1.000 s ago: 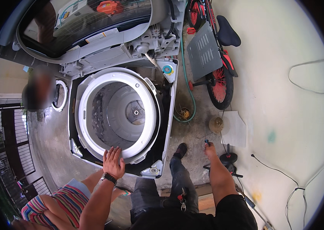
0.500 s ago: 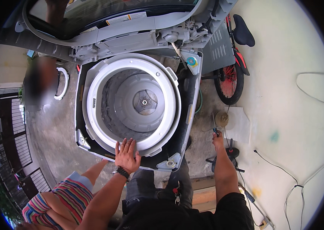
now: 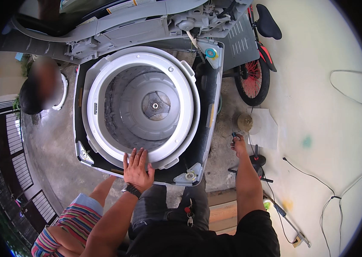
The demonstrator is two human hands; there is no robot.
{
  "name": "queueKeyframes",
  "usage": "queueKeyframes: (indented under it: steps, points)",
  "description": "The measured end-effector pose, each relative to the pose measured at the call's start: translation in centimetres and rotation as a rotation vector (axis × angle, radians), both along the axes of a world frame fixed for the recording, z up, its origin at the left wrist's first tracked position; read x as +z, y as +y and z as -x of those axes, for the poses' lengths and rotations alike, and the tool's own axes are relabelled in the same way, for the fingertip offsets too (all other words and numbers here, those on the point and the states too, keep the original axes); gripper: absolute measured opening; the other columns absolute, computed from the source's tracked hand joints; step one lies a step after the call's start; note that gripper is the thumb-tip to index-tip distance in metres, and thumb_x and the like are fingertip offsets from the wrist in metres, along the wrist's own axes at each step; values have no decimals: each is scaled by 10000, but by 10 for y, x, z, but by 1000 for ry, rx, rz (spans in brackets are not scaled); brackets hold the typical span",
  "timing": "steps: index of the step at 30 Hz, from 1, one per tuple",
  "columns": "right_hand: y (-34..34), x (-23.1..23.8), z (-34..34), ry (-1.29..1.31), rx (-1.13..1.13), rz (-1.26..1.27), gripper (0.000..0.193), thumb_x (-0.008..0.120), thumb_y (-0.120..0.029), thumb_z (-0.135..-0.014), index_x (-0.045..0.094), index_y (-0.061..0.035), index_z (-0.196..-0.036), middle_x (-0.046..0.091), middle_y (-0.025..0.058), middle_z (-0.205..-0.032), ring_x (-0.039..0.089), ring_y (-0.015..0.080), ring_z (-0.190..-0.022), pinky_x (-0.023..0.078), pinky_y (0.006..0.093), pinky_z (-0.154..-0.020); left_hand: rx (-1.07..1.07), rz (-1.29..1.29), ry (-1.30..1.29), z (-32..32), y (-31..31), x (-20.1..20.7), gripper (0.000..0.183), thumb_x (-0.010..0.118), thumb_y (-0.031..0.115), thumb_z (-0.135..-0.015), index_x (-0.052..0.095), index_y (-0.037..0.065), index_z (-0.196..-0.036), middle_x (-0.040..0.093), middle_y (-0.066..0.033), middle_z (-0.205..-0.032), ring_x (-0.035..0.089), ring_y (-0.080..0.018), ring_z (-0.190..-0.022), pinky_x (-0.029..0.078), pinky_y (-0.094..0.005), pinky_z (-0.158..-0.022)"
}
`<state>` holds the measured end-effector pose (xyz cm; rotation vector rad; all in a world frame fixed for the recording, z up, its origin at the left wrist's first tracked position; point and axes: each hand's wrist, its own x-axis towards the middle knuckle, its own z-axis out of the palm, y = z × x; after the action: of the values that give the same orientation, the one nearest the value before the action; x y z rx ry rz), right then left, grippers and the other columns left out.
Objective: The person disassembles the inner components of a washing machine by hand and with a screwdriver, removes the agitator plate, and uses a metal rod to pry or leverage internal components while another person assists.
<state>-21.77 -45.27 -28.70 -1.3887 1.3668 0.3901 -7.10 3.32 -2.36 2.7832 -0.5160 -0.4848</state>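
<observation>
In front of me stands a top-load washing machine [image 3: 211, 128] with its top panel [image 3: 138, 35] tilted up at the back. Its round tub [image 3: 182, 128] has a pale rim, and a metal nut shows at the centre of the impeller [image 3: 155, 106]. My left hand [image 3: 137, 170] lies with outstretched fingers on the rim's near edge, holding nothing. Off to the right of the cabinet, my right hand [image 3: 239, 147] is closed round the dark teal handle of a screwdriver [image 3: 234, 135]. The screwdriver's shaft is hard to make out against the floor.
A bicycle [image 3: 253, 81] leans near the right wall, beside a roundish brown object [image 3: 244, 122] and a white sheet [image 3: 263, 128]. Cables [image 3: 333, 197] hang along the wall. One person [image 3: 39, 88] is at the far left; another in striped clothing [image 3: 71, 229] stands close on my left.
The view has shifted slightly, so the washer sits a little further left and higher. My right hand with the screwdriver has turned somewhat; my left hand stays on the rim.
</observation>
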Motion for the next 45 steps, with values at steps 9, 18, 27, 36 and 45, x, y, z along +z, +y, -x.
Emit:
queueKeyframes:
  steps: [9, 18, 27, 36, 45]
  points:
    - [27, -1, -6, -61, -156, -61, 483, 574, -310, -1043, 416, -181, -1482, 612, 86, -1186, 685, 236, -832, 563, 414, -708, -8, 2, 3, 5, 2, -11, 566, 547, 260, -877, 564, 32, -1395, 575, -141, -1451, 444, -344, -1435, 187, -575, -1236]
    - [20, 4, -27, -7, -214, -102, 419, 532, -370, -1060, 457, -189, -1431, 646, 85, -995, 663, 225, -692, 555, 379, -604, -11, -9, 12, 4, 3, -7, 547, 534, 234, -888, 561, 15, -1389, 572, -157, -1450, 439, -357, -1439, 199, -586, -1230]
    - [-1, -3, -30, 76, -148, -60, 381, 487, -516, -1051, 522, -161, -1187, 619, 74, -786, 576, 201, -521, 491, 383, -458, 9, 13, 12, 0, 6, -6, 551, 550, 267, -884, 571, 32, -1382, 579, -150, -1443, 460, -356, -1422, 217, -605, -1220]
    - [1, 5, -33, 48, -194, -99, 352, 544, -438, -1048, 595, -95, -1107, 662, 89, -854, 649, 221, -711, 554, 384, -640, 10, 57, 33, -5, 11, -2, 567, 577, 257, -868, 570, 23, -1385, 574, -155, -1439, 465, -367, -1412, 222, -614, -1216]
    - [20, 6, -30, 79, -357, -144, 249, 529, -333, -1061, 589, -92, -1072, 637, 93, -859, 653, 250, -744, 560, 414, -656, -26, 35, 29, -1, 4, -10, 567, 541, 222, -884, 535, 23, -1416, 570, -144, -1452, 446, -365, -1430, 191, -590, -1232]
